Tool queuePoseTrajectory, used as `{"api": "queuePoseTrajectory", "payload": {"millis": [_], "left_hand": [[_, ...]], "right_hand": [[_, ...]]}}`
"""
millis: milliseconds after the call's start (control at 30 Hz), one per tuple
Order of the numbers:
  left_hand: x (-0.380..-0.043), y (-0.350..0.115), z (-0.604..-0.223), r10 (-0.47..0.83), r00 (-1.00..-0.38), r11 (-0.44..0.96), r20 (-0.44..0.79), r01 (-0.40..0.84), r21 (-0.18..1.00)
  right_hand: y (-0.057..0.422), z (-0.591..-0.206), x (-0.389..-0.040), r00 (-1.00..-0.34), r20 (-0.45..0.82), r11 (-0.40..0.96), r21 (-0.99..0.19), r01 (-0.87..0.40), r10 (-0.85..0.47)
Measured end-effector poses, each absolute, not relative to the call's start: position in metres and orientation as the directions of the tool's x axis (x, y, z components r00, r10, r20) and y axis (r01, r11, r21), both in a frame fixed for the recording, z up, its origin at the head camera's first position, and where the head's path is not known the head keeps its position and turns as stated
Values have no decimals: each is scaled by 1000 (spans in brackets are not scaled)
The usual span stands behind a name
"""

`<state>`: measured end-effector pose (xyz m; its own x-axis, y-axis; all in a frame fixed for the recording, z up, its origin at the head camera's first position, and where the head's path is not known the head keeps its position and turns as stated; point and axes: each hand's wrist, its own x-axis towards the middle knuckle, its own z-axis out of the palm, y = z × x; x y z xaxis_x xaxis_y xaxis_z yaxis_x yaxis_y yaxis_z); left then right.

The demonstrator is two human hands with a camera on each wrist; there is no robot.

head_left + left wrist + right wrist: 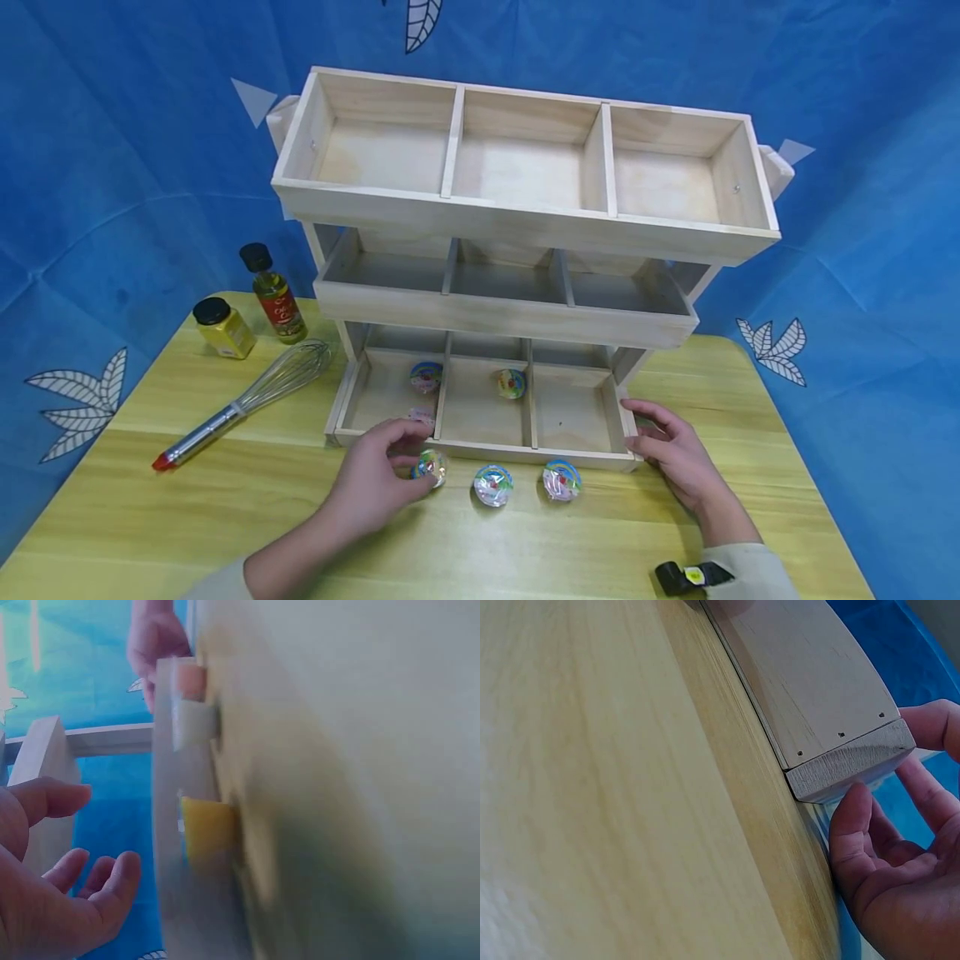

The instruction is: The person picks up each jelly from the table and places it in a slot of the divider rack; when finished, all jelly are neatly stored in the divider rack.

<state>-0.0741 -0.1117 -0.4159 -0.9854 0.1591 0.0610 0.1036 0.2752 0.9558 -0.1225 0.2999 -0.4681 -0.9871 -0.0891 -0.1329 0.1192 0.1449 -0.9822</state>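
Observation:
My left hand hovers by the front of a three-tier wooden rack, thumb and fingers spread around a yellowish jelly cup in the head view. The left wrist view shows a gap between those fingers and the yellow cup. Two more jelly cups, a middle one and a right one, line up on the table. In the bottom tier, two cups lie in the left compartment, one behind another, and one in the middle. My right hand grips the rack's lower right front corner.
On the left of the table lie a whisk, a yellow jar with a black lid and a dark-capped oil bottle. The upper tiers overhang the bottom one. A blue cloth hangs behind.

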Motion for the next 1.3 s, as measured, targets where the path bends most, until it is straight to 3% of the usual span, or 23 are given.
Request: {"api": "queuePoseTrajectory", "payload": {"millis": [433,733,1067,1300], "left_hand": [[-63,-120,-450,92,-995,372,-42,-5,928],[-66,-111,-466,64,-997,279,-33,-14,960],[-66,-107,-475,17,-1000,265,18,22,964],[-67,-109,-478,0,-1000,240,-21,-21,971]], "right_hand": [[300,-468,-122,-987,-139,157,-980,126,-79],[299,-466,-121,-988,-128,139,-984,115,-88],[298,-465,-120,-987,-137,156,-980,123,-87],[298,-465,-121,-987,-137,163,-979,122,-84]]}}
